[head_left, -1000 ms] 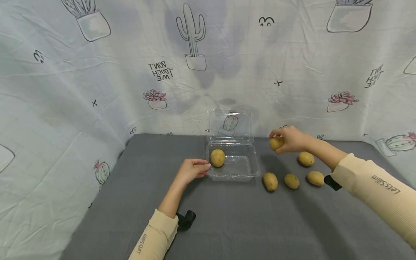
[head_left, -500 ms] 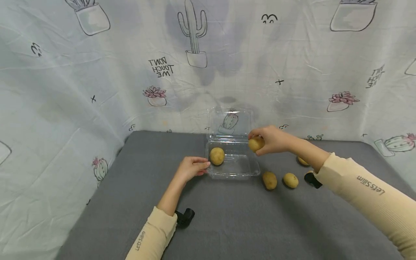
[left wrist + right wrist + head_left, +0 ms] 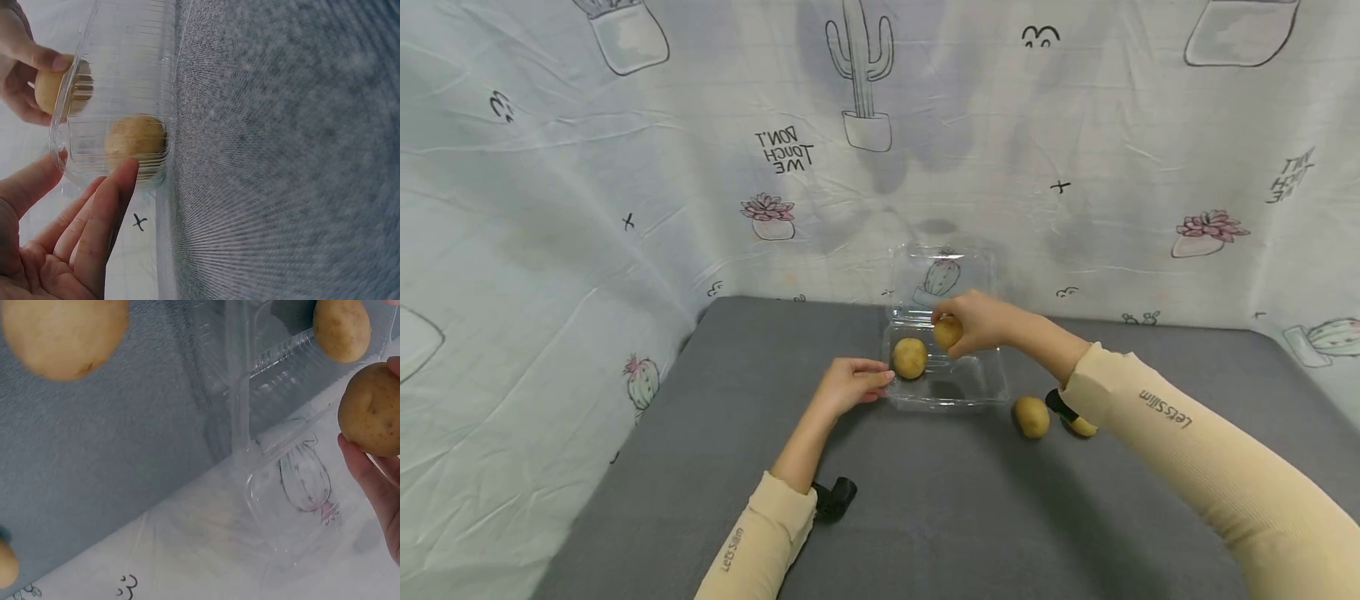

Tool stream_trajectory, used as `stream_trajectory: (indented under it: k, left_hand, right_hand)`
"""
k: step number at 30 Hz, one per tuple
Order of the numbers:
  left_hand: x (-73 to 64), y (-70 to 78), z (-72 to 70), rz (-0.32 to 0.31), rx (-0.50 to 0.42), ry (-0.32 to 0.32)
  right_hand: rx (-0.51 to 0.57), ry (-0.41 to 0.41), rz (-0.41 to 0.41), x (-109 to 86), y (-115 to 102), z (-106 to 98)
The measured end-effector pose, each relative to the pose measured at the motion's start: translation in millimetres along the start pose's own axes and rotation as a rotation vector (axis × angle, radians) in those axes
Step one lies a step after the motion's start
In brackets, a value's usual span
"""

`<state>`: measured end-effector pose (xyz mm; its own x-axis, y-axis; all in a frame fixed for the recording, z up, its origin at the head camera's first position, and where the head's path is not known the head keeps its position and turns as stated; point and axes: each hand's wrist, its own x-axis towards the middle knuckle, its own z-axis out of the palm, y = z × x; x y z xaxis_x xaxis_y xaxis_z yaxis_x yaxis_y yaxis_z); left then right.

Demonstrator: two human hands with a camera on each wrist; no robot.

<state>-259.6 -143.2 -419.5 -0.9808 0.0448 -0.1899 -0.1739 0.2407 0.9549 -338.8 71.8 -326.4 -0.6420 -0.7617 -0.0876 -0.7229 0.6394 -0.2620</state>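
Observation:
On the grey table stands a clear plastic clamshell container (image 3: 955, 387) with its lid (image 3: 942, 279) raised at the back. One potato (image 3: 910, 358) lies in its left end. My left hand (image 3: 850, 387) holds the container's left edge; in the left wrist view the thumb is at the rim and the fingers (image 3: 100, 231) lie against the outer side wall. Above the container, right of the first potato, my right hand (image 3: 977, 322) grips a second potato (image 3: 947, 332) between thumb and fingers. The right wrist view shows this held potato (image 3: 373, 409) apart from the one inside (image 3: 342, 328).
Right of the container lies a loose potato (image 3: 1032, 417), with another (image 3: 1082, 427) partly hidden by the right wrist's black camera (image 3: 1060, 406). A further potato (image 3: 6, 565) shows at the right wrist view's edge. Behind the table hangs a cactus-print curtain (image 3: 1112, 167).
My right hand has carried its potato leftward, from beside the container to over it. The right sleeve now covers potatoes seen earlier. My left hand stays at the container's edge.

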Motion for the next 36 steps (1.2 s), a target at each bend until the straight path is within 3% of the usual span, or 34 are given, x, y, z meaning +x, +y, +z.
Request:
stream_trajectory:
  k: [9, 15, 22, 36]
  left_hand:
    - [-1.4, 2.3, 0.7, 0.009, 0.012, 0.007]
    - [-0.2, -0.4, 2.0, 0.012, 0.006, 0.004]
    - [-1.1, 1.8, 1.5, 0.017, 0.006, 0.010]
    - [-1.5, 2.6, 1.1, 0.019, 0.017, 0.014]
  right_hand:
    - [0.019, -0.042, 0.042, 13.0, 1.5, 16.1]
    - [-0.056, -0.123, 0.114, 13.9, 0.4, 31.3]
    - [-0.153, -0.148, 0.129, 17.0, -2.5, 38.1]
    - [-0.246, -0.112, 0.120, 18.7, 0.1, 46.9]
